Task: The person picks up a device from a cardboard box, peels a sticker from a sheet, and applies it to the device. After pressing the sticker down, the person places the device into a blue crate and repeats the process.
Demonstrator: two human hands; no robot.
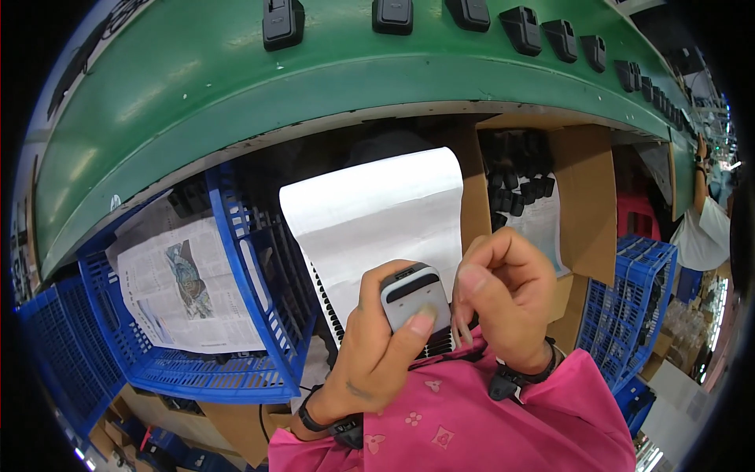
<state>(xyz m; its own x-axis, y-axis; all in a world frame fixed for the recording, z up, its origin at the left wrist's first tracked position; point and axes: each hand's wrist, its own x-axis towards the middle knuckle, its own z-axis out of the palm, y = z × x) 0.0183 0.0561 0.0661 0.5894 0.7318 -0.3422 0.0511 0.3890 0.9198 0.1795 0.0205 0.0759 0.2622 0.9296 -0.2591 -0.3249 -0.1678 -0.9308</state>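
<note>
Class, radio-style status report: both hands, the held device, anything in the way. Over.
Left hand: holding grey-and-black device, thumb on its face. Right hand: curled beside it, any held item unclear. Nothing visibly blocking.

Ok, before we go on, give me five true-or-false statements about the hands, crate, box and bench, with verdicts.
1. The left hand holds a grey device. True.
2. Newspaper lies in a blue crate. True.
3. The right hand rests on that crate. False: the right hand is raised beside the device.
4. The open cardboard box is left of the white sheet. False: the box is right of the sheet.
5. Black units stand on the green bench. True.
</note>
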